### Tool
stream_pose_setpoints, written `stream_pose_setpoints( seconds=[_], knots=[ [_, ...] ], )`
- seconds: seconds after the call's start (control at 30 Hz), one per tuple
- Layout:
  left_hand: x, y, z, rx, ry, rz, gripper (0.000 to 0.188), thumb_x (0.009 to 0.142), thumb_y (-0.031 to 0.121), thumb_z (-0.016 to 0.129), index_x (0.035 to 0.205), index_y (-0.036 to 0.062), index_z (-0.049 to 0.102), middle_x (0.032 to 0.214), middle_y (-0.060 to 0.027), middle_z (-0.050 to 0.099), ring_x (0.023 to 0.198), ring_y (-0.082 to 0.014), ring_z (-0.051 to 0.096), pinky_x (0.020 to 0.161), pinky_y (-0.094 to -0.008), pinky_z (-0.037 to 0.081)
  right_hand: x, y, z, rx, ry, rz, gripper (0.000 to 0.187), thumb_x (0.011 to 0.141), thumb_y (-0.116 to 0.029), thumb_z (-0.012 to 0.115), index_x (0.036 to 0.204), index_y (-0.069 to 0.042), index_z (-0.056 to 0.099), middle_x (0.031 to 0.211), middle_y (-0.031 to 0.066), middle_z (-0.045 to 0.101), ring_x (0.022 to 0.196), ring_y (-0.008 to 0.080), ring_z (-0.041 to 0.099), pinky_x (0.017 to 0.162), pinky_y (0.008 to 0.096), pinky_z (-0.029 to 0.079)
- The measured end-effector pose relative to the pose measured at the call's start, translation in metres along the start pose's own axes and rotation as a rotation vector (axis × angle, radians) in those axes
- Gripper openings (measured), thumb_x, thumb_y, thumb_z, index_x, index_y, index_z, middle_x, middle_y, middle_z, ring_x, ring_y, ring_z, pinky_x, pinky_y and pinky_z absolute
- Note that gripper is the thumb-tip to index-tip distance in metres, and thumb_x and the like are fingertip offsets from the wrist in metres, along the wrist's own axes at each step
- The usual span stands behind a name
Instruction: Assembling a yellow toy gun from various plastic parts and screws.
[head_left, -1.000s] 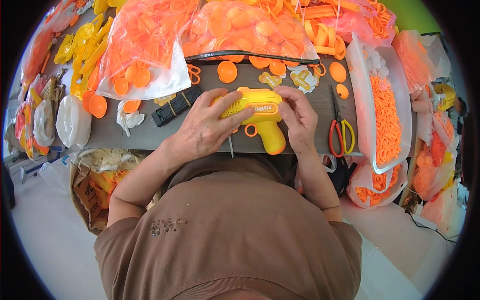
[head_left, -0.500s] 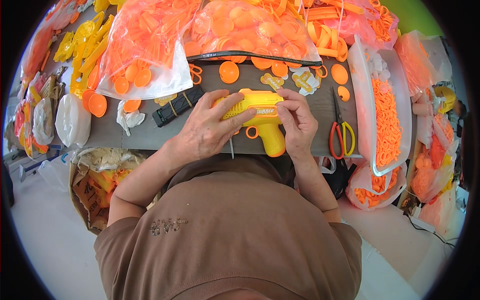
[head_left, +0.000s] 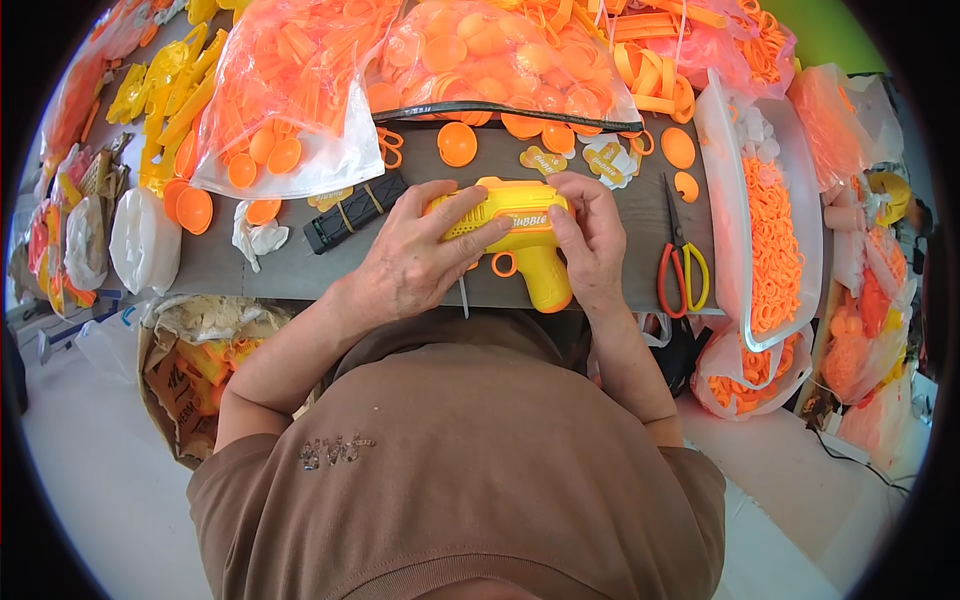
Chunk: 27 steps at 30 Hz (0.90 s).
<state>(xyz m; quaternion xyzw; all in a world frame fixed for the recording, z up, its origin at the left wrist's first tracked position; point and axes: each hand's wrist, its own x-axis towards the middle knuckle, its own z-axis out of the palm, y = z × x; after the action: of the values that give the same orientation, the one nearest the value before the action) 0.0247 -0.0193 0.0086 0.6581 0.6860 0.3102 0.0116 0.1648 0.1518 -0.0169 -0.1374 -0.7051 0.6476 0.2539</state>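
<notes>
I am gripping the yellow toy gun [head_left: 530, 241] at the table's near edge [head_left: 500, 293], my left hand [head_left: 412, 247] around its front, my right hand [head_left: 594, 240] maybe pressing its back, which is probably needing steady holding next.

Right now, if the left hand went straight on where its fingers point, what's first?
The yellow toy gun, which the left hand is touching; beyond it, probably the right hand, though depth is unclear.

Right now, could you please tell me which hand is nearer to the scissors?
Right. The right hand holds the rear of the yellow toy gun, just left of the scissors; the left hand holds the toy's front, farther left.
</notes>
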Motion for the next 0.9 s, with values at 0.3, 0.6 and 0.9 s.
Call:
stream_pose_setpoints(
  seconds=[0.3,0.6,0.9],
  knots=[
    [-0.003,-0.001,0.001,0.001,-0.012,0.003,0.048,0.074,0.009,0.066,0.121,0.0126,0.058,0.124,-0.0151,0.048,0.103,-0.0366,0.048,0.085,-0.0418,0.045,-0.001,-0.001,0.004,-0.127,-0.068,0.024,0.022,0.092,-0.003,0.042,0.114,0.0,0.042,0.124,0.0136,0.047,0.113,0.0166,0.045,0.098,0.0295,0.035],
    [0.018,-0.008,-0.007,-0.182,-0.065,-0.226,0.068,0.063,0.018,0.075,0.125,0.0041,0.048,0.098,-0.0139,0.057,0.084,-0.0303,0.056,0.074,-0.0388,0.047,-0.002,0.008,-0.006,-0.152,-0.068,-0.006,0.036,0.095,-0.014,0.043,0.126,0.002,0.038,0.125,0.0108,0.044,0.114,0.016,0.044,0.099,0.0293,0.034],
    [0.001,0.015,-0.02,-0.166,0.241,0.001,0.077,0.062,0.023,0.08,0.126,-0.0038,0.045,0.107,-0.0193,0.056,0.087,-0.0326,0.056,0.073,-0.0381,0.048,0.003,-0.054,-0.012,0.091,-0.285,0.14,0.06,0.081,-0.018,0.066,0.13,-0.001,0.036,0.117,0.0089,0.046,0.108,0.0171,0.046,0.093,0.0296,0.038]
  ],
)
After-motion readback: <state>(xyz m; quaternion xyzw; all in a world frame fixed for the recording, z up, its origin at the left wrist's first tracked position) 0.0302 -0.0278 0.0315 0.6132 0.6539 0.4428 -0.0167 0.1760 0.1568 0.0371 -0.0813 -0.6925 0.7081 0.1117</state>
